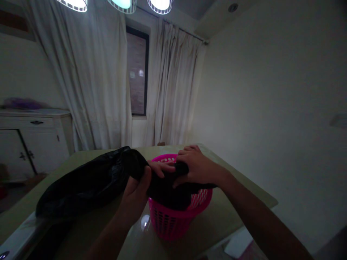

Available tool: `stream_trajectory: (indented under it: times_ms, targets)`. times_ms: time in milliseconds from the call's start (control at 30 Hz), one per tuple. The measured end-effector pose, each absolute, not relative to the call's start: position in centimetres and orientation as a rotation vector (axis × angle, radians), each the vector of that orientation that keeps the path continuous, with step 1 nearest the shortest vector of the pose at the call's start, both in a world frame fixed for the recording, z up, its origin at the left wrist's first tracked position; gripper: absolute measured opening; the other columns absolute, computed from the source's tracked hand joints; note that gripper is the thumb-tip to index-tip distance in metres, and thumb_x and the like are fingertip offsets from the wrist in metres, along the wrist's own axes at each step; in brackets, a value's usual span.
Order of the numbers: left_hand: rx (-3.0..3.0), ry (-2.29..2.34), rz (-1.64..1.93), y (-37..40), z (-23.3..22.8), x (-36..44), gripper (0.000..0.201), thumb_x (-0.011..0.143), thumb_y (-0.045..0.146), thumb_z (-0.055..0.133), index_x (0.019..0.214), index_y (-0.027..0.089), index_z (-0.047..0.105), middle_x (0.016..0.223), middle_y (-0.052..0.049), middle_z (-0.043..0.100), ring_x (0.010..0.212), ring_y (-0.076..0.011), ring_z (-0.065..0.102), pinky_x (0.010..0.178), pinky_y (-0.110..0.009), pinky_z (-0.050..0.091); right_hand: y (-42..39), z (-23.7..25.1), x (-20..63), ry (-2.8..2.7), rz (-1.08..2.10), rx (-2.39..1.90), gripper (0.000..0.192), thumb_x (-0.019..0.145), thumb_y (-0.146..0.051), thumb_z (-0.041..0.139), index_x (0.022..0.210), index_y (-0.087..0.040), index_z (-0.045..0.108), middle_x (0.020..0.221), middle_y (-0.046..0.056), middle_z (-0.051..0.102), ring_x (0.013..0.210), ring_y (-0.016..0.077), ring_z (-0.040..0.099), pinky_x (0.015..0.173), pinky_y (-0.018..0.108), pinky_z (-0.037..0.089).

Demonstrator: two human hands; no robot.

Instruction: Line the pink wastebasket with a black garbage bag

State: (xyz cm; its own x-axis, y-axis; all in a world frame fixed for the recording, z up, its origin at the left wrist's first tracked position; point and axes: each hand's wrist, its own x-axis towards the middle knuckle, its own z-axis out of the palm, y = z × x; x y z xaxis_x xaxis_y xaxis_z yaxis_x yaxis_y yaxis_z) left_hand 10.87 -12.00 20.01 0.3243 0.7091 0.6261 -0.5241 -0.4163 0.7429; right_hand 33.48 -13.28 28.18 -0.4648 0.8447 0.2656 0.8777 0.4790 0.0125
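A long black plastic bag (89, 180) stretches from the left side of the table to the top of a pink basket (173, 220) with holes in its wall. My left hand (142, 184) is closed around the bag at the basket's left rim, its fingers reaching over the black folds. Over the far right of the basket, my right hand (196, 166) pinches a gathered part of the black material. This part drapes across the basket's mouth and hides much of its inside. Dim light blurs where the folds begin and end.
The basket stands on a pale green table (217, 224) with a glossy top. A white cabinet (35, 141) is at the far left, and light curtains (100, 79) hang behind the table. A plain wall (271, 101) rises on the right.
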Motion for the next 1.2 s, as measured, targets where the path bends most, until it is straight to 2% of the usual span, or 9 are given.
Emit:
stream_trajectory:
  times_ms: [100,267,400,500,667,733,900,1033,1200]
  targets:
    - [1.379,0.128,1.407,-11.3,20.0,10.8,0.04,0.114,0.045,0.045,0.092,0.024,0.073,0.086,-0.004,0.073,0.11,-0.0243,0.072,0.111,-0.039,0.049,-12.2,30.6,37.6,-2.444,-0.106,-1.735,0.061,0.064,-0.073,0.092,0.084,-0.019,0.071,0.093,0.006,0.071,0.102,0.0303,0.064,0.106,0.05,0.037]
    - [1.415,0.085,1.431,-10.8,19.9,11.2,0.039,0.114,0.044,0.044,0.094,0.024,0.072,0.078,-0.002,0.064,0.095,-0.0219,0.069,0.1,-0.036,0.05,-11.7,30.9,42.4,-2.133,0.459,-1.637,0.066,0.099,-0.078,0.048,0.123,-0.019,0.065,0.118,0.011,0.072,0.105,0.0265,0.066,0.091,0.039,0.05]
    - [1.394,0.054,1.463,-11.1,20.1,11.4,0.041,0.114,0.044,0.044,0.094,0.023,0.072,0.076,-0.001,0.063,0.09,-0.0202,0.067,0.096,-0.034,0.049,-11.5,29.5,44.1,-2.182,0.689,-1.711,0.058,0.078,-0.054,0.083,0.122,-0.017,0.072,0.112,0.008,0.075,0.103,0.0267,0.068,0.089,0.036,0.054]
    - [1.354,0.025,1.456,-11.2,20.1,11.1,0.043,0.114,0.046,0.044,0.09,0.023,0.072,0.074,-0.001,0.061,0.086,-0.0193,0.066,0.091,-0.032,0.05,-11.6,29.4,45.3,-2.089,0.699,-1.615,0.039,0.073,-0.041,0.082,0.102,-0.016,0.076,0.097,0.004,0.075,0.091,0.0228,0.067,0.085,0.034,0.053]
    - [1.25,0.033,1.492,-10.9,20.0,10.3,0.043,0.113,0.045,0.045,0.088,0.023,0.072,0.071,0.0,0.058,0.083,-0.0189,0.066,0.09,-0.031,0.051,-12.3,30.0,47.0,-1.729,0.745,-1.6,0.027,0.072,-0.034,0.078,0.088,-0.018,0.065,0.08,-0.001,0.066,0.074,0.0154,0.06,0.067,0.027,0.048]
    - [1.242,0.068,1.499,-10.8,19.9,10.1,0.043,0.113,0.045,0.045,0.087,0.023,0.072,0.072,0.0,0.058,0.083,-0.0189,0.066,0.089,-0.031,0.051,-12.6,29.8,47.0,-1.674,0.863,-1.635,0.028,0.073,-0.029,0.072,0.099,-0.02,0.066,0.086,0.0,0.07,0.075,0.016,0.063,0.065,0.026,0.049]
    - [1.236,0.095,1.525,-10.7,19.6,9.8,0.043,0.112,0.046,0.048,0.083,0.023,0.071,0.07,0.0,0.056,0.08,-0.0185,0.064,0.088,-0.03,0.051,-13.5,29.5,46.6,-1.55,1.253,-1.524,0.078,0.072,-0.024,0.077,0.147,-0.028,0.057,0.121,0.006,0.076,0.098,0.0223,0.075,0.082,0.033,0.061]
    - [1.14,0.173,1.554,-10.4,19.4,9.7,0.041,0.11,0.048,0.054,0.082,0.022,0.071,0.071,0.001,0.055,0.079,-0.0178,0.063,0.088,-0.03,0.052,-13.8,30.2,47.7,-1.429,1.044,-1.283,0.102,0.062,-0.02,0.092,0.156,-0.033,0.053,0.126,0.005,0.072,0.106,0.0218,0.074,0.087,0.032,0.063]
    - [1.014,0.312,1.604,-9.5,19.2,10.1,0.038,0.106,0.051,0.063,0.082,0.022,0.071,0.072,0.002,0.053,0.083,-0.0181,0.062,0.101,-0.034,0.051,-12.2,30.2,49.2,-1.186,0.571,-1.193,0.069,0.067,-0.04,0.093,0.131,-0.027,0.07,0.127,0.009,0.072,0.11,0.026,0.071,0.1,0.045,0.06]
